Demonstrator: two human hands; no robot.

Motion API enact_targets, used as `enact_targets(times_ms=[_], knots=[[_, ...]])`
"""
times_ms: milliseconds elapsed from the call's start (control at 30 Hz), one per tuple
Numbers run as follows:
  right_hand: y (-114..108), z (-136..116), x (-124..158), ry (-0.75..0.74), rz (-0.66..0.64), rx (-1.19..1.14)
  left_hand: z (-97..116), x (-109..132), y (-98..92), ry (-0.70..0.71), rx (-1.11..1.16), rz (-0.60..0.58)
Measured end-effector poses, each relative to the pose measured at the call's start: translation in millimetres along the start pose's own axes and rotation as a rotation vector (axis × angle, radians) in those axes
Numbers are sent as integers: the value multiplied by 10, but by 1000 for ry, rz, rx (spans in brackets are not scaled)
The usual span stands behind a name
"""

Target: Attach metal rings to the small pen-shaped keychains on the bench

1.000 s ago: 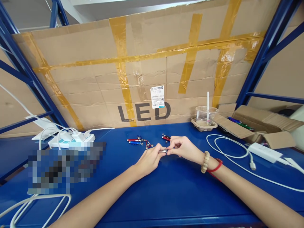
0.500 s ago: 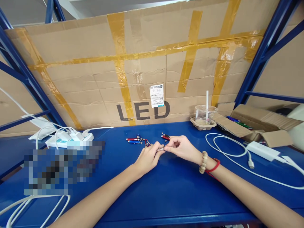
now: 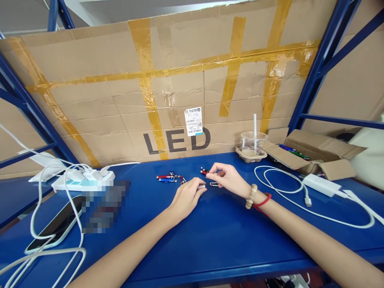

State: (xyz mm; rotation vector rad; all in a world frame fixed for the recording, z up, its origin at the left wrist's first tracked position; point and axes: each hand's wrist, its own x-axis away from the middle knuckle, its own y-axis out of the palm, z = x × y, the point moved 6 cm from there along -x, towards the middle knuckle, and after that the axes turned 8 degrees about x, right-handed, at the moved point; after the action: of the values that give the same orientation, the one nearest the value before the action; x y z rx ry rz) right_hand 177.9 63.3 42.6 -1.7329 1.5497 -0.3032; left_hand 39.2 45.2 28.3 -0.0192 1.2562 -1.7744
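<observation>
My left hand (image 3: 188,195) rests on the blue table (image 3: 210,236), fingers curled around a small silver cylinder (image 3: 201,186). My right hand (image 3: 227,177) is just to its right, fingertips pinched over a small red pen-like piece (image 3: 204,171), with a thin metal clip (image 3: 213,184) beneath it. A bead bracelet and a red cord circle the right wrist. Small red and blue pen-like pieces (image 3: 167,178) with loose bits lie just left of the hands.
A taped cardboard sheet marked LED (image 3: 177,142) stands behind. A plastic cup with a straw (image 3: 253,144) and an open carton (image 3: 312,154) are at the right, a white cable and adapter (image 3: 318,185) beside them. At left lie a power strip (image 3: 81,180), cables and a phone (image 3: 54,230).
The hands have parted: my right hand moved up and away toward the red piece, while my left hand keeps the silver cylinder. The view shifted, bringing the phone into sight.
</observation>
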Motion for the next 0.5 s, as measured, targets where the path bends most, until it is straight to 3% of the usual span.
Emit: enact_targets(times_ms=[100, 167, 300, 500], knots=[[-103, 14, -12, -53, 53, 300, -49, -22, 45, 1, -69, -39], [-83, 17, -15, -106, 3, 409, -94, -29, 67, -36, -97, -67], [52, 48, -11, -160, -153, 414, -135, -29, 88, -84, -90, -96], [112, 51, 2, -189, -165, 474, -137, -33, 87, -105, -80, -85]])
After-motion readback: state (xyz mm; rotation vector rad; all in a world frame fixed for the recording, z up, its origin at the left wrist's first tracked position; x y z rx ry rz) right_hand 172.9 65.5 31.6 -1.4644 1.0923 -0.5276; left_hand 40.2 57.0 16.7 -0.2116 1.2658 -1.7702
